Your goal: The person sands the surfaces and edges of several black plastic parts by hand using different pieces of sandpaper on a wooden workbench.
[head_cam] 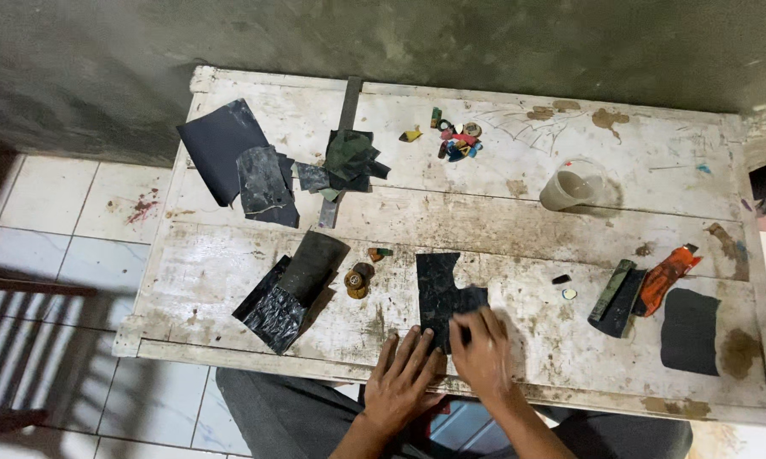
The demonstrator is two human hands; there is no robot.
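Both flat: left hand point(402, 380), right hand point(482, 351) spread open, pressing black sheet point(444, 293) on table point(519, 217).

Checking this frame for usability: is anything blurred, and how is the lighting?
Head view: the right hand is motion-blurred on the dark sheet; the left hand is sharper; the table is evenly lit and in focus; striped shadows fall on the floor at left.

Single head-worn view, looking steeply down from above the near edge of the worn white-painted wooden counter point(519, 229). Facing forward toward the grey concrete wall point(451, 38). Taking in the whole counter top from moderate height; pale tiled floor point(56, 229) showing at left.
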